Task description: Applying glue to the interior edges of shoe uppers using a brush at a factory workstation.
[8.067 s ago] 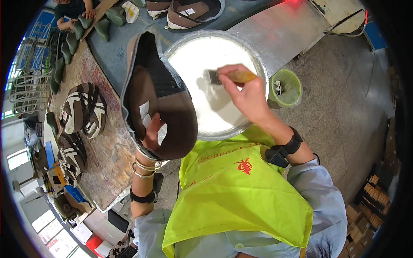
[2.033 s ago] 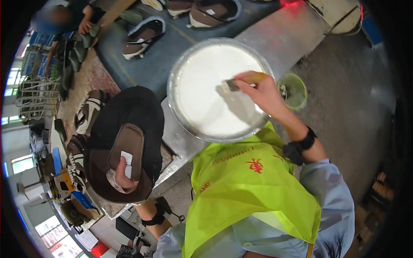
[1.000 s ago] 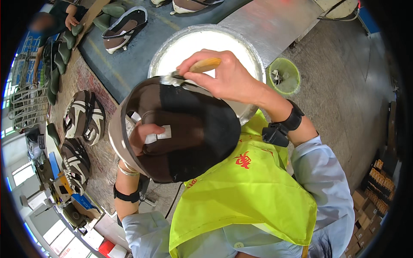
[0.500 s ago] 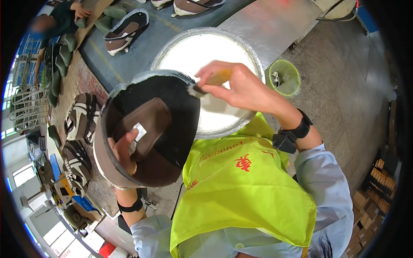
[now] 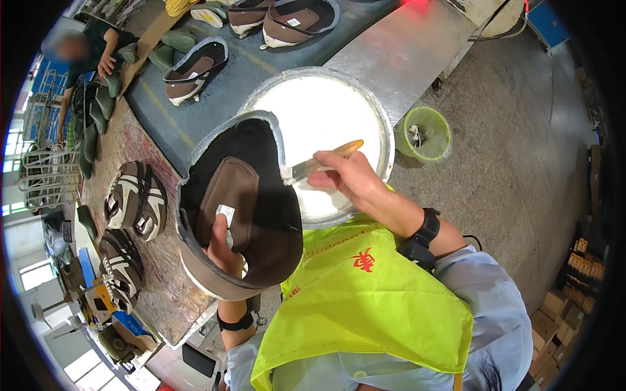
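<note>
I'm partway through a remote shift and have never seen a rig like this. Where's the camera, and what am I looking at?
There is no robot: someone works bare-handed, filmed from above by a wide fisheye camera worn on their head, so straight edges bend. The left hand holds a brown-and-black shoe, its opening toward the camera. The right hand grips a flat brush with a yellowish wooden handle, its tip at the shoe's edge. Just beyond is a round metal basin of white liquid. Farther off, brown shoes stand on a blue-grey belt; at left, brown-and-cream striped shoes lie on a worn, stained table.
</note>
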### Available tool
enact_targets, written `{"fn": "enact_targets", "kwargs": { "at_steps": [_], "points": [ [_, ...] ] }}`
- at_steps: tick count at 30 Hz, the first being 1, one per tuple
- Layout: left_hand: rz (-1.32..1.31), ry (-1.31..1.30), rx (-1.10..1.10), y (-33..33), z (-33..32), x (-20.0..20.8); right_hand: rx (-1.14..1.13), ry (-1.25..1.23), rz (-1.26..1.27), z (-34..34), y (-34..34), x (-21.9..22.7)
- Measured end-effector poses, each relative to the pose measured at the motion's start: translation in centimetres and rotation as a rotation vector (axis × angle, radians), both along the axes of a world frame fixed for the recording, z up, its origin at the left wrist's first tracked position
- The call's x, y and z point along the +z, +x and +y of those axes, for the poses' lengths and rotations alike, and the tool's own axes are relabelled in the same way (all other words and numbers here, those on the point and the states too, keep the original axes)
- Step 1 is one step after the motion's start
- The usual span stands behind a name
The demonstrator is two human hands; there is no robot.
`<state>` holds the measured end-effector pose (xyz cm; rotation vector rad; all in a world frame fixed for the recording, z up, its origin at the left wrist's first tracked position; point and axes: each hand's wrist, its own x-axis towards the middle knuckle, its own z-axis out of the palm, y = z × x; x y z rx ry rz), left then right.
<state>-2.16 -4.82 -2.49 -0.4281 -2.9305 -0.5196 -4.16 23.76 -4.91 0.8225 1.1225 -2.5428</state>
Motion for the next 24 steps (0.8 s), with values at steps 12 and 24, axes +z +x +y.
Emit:
{"fn": "enact_targets", "kwargs": {
  "at_steps": [12, 24],
  "points": [
    [0.433, 0.386, -0.091, -1.6, -2.3, -10.6, 0.179, 1.102, 0.546, 0.6, -1.2, -1.9],
    [-0.585, 1.284, 0.165, -0.4, 2.2, -8.3, -0.248, 0.779, 0.892, -0.5, -3.6, 3.7]
  ]
}}
